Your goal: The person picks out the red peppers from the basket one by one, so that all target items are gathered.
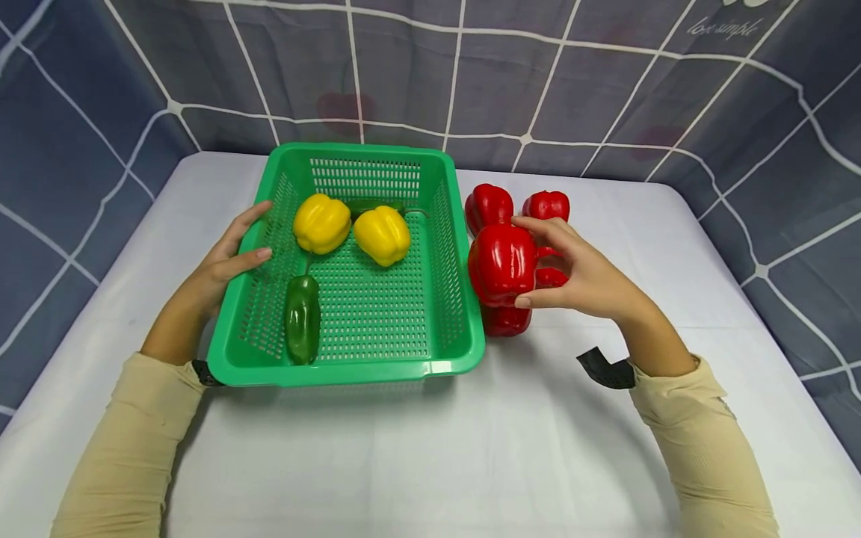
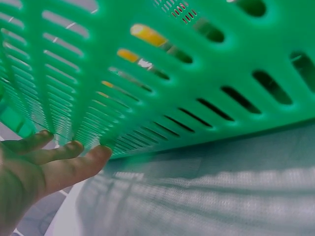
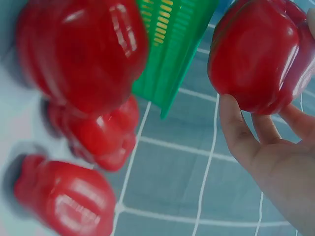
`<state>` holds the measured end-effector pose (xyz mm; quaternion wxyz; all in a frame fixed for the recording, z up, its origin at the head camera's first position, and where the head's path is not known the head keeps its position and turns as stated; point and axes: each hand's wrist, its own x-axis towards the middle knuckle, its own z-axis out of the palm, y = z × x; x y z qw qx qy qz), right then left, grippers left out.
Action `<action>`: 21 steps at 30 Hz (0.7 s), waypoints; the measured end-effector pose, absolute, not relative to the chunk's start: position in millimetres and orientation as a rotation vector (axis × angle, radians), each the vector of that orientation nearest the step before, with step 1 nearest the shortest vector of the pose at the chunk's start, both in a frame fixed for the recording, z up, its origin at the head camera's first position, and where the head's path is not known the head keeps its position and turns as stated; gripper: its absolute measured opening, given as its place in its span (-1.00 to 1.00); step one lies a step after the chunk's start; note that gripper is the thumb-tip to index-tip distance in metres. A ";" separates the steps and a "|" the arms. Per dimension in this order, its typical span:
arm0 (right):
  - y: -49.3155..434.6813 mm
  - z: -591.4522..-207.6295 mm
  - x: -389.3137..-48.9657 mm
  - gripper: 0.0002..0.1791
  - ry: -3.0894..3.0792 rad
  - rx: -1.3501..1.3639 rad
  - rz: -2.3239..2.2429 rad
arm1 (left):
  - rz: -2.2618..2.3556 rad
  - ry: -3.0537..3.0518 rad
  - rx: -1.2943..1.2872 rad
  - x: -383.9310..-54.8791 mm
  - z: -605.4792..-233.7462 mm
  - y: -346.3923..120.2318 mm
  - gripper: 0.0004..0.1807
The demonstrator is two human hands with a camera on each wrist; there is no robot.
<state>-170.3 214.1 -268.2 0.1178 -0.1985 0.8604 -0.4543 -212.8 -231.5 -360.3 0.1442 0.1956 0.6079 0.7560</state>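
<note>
My right hand point(image 1: 578, 273) grips a glossy red bell pepper point(image 1: 501, 261) between thumb and fingers, raised just beside the basket's right wall. The right wrist view shows fingertips under that same pepper point(image 3: 256, 56). On the left, my left hand point(image 1: 215, 273) holds the rim of a green plastic basket point(image 1: 350, 373); thumb and index finger reach over the rim. The other fingers point(image 2: 74, 169) touch the slotted outer wall. Inside lie two yellow bell peppers point(image 1: 321, 224) and a long green pepper point(image 1: 303, 320). Another green one point(image 1: 377, 204) is partly hidden behind the yellow ones.
More red bell peppers stand on the white cloth right of the basket: two at the back point(image 1: 488, 205) point(image 1: 546, 203), one nearer point(image 1: 507, 321), partly covered by the held pepper. Red also shows behind my right fingers. Grey gridded fabric point(image 1: 403, 82) walls the table's back and sides.
</note>
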 end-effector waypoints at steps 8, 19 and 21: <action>246.2 -279.5 -160.5 -0.05 2.617 -0.614 -1.395 | 2.172 1.777 0.560 -212.6 -358.0 -231.6 -0.34; 280.4 -295.3 -147.4 -0.06 2.717 -0.469 -1.298 | 2.171 1.800 0.537 -211.1 -360.3 -231.8 -0.34; 285.4 -300.4 -145.7 -0.06 2.715 -0.461 -1.292 | 2.172 1.806 0.532 -210.9 -361.4 -231.6 -0.34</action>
